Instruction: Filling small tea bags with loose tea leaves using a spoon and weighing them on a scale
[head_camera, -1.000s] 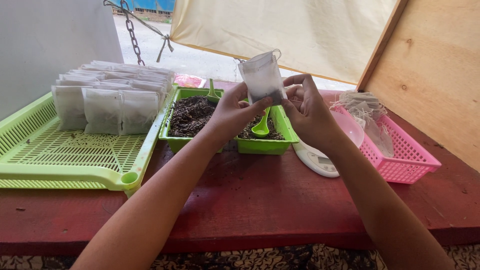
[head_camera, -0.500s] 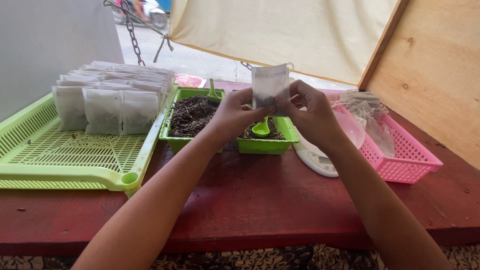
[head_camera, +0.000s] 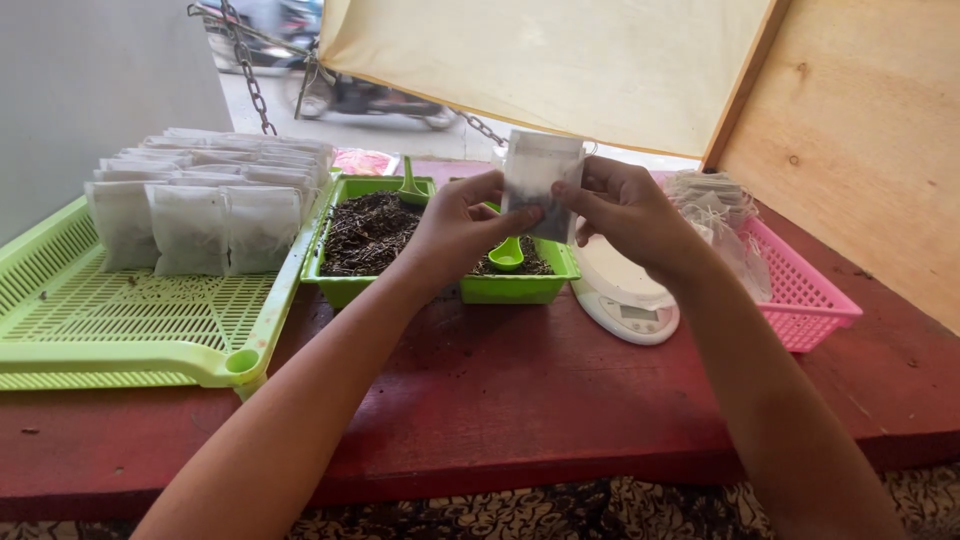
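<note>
Both hands hold one small white filter bag (head_camera: 538, 178) upright above the green tubs. My left hand (head_camera: 462, 228) pinches its left edge and my right hand (head_camera: 622, 212) pinches its right edge. Dark filling shows through the lower part of the bag. Below the hands, a green tub (head_camera: 352, 285) holds dark loose leaves, and a second green tub (head_camera: 520, 288) holds more leaves with a green scoop (head_camera: 507, 255) in it. A white kitchen scale (head_camera: 625, 305) lies just right of the tubs, under my right wrist.
A large green slotted tray (head_camera: 120, 320) on the left carries rows of filled white bags (head_camera: 195, 215). A pink basket (head_camera: 805, 295) with empty bags stands at the right. All rest on a red wooden table (head_camera: 520, 400). A plywood wall rises at right.
The bag has been turned upright and flat between both hands and held a little higher and steadier than a second ago. Tubs, tray and scale stay put.
</note>
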